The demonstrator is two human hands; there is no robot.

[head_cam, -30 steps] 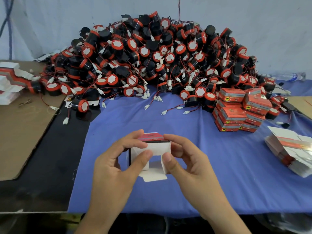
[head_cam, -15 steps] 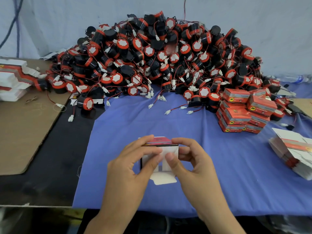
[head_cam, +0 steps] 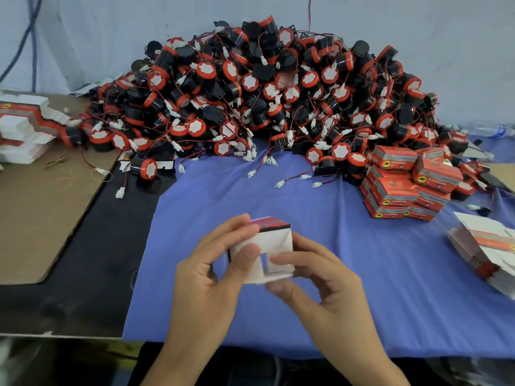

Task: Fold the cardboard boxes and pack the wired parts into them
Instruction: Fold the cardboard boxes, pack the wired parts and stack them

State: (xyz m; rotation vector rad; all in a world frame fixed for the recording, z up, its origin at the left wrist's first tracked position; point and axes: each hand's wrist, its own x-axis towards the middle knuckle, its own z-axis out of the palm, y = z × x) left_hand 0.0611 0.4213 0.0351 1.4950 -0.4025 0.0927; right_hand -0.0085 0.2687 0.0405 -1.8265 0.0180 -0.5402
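Note:
A small cardboard box [head_cam: 274, 240], red on top and white inside, is held above the blue cloth with its open white end flaps facing me. My left hand [head_cam: 211, 282] grips its left side, thumb on a flap. My right hand [head_cam: 323, 288] holds the right side, thumb and forefinger pressing the flaps. Behind lies a big heap of black-and-red wired parts [head_cam: 264, 98]. Several closed red boxes [head_cam: 404, 185] are stacked at the right.
Flat unfolded box blanks lie in a stack at the right edge [head_cam: 485, 246] and another at the far left [head_cam: 22, 126]. A brown cardboard sheet [head_cam: 36, 207] covers the left table. The blue cloth [head_cam: 390, 288] lies under my hands. One loose wired part [head_cam: 143, 168] sits left of the cloth.
The box's end flaps have been folded inward; the bottom flap that hung open a second ago is now turned up against the box. My hands stayed in place.

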